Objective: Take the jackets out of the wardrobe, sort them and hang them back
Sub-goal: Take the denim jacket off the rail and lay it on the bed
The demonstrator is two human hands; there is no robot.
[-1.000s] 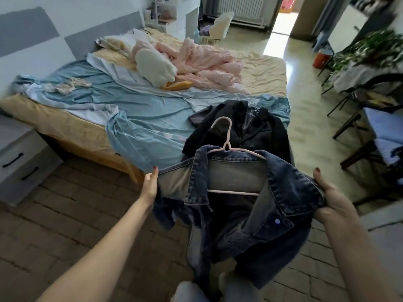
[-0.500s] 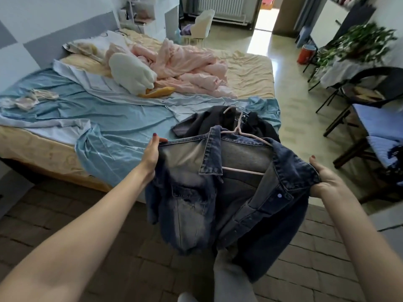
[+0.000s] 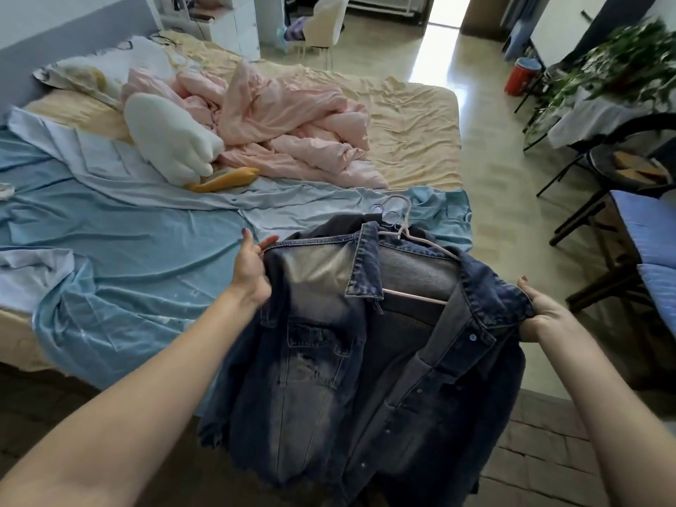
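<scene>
While both hands grip its shoulders, the faded denim jacket [image 3: 329,345] hangs open.

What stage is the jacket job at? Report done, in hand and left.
Done: the denim jacket is out of the wardrobe and on a pink hanger. In hand: the left hand and right hand each grip a shoulder, holding it over the bed. Left: a dark garment shows behind it, and nothing visible is hung back; the wardrobe is out of view.
</scene>
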